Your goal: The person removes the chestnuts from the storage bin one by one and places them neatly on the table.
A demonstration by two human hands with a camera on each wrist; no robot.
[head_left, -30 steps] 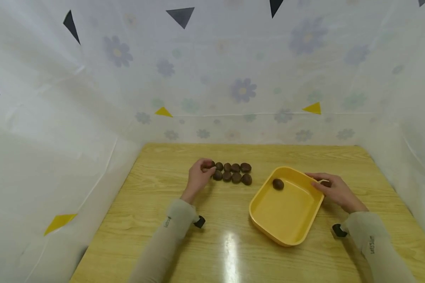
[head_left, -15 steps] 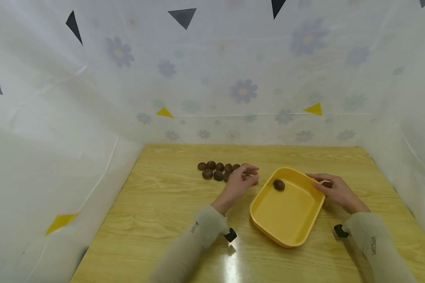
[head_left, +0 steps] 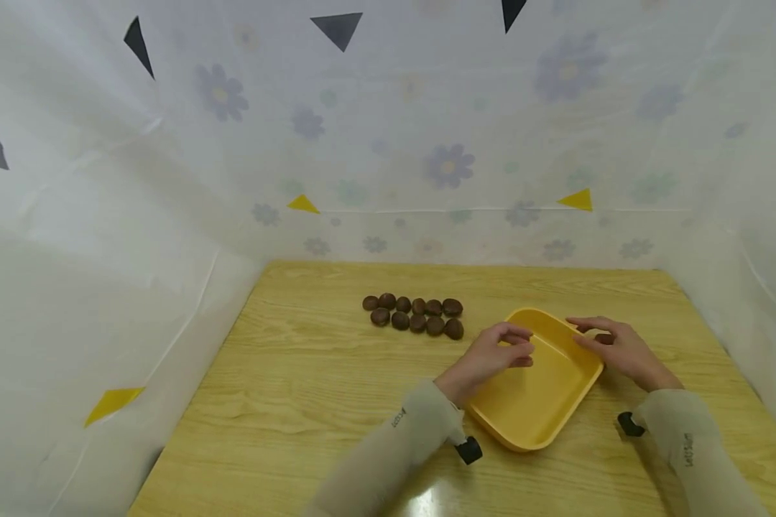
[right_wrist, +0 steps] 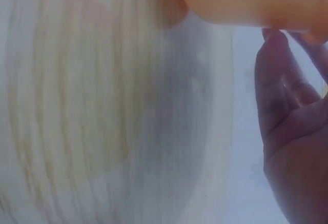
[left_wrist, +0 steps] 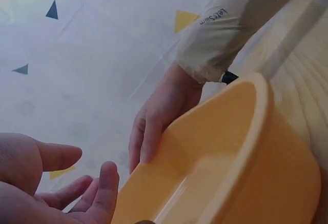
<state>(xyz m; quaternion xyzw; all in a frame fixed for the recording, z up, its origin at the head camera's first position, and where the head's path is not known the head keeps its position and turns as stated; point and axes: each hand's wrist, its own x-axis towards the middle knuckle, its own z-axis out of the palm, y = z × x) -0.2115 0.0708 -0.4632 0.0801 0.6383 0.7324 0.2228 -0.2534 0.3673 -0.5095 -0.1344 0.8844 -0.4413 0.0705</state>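
Observation:
My left hand (head_left: 491, 355) is above the left part of a yellow plastic tray (head_left: 530, 413), thumb and fingers apart with nothing seen between them. The left wrist view shows the same spread fingers (left_wrist: 106, 190) beside the tray. My right hand (head_left: 624, 352) holds the tray's far right rim, thumb on the inner side and fingers outside. A dark brown patch (head_left: 603, 338) shows between that thumb and fingers; I cannot tell what it is. A brown chestnut (left_wrist: 145, 222) peeks in at the bottom of the left wrist view. In the head view my left hand covers that part.
Several brown chestnuts (head_left: 417, 323) lie in two rows on the wooden table (head_left: 297, 402), left of the tray and further back. White patterned sheeting (head_left: 388, 143) encloses the table at the back and both sides.
From the left end of the chestnut rows, my left hand has moved right, past their right end, to over the tray. My right hand stays on the rim.

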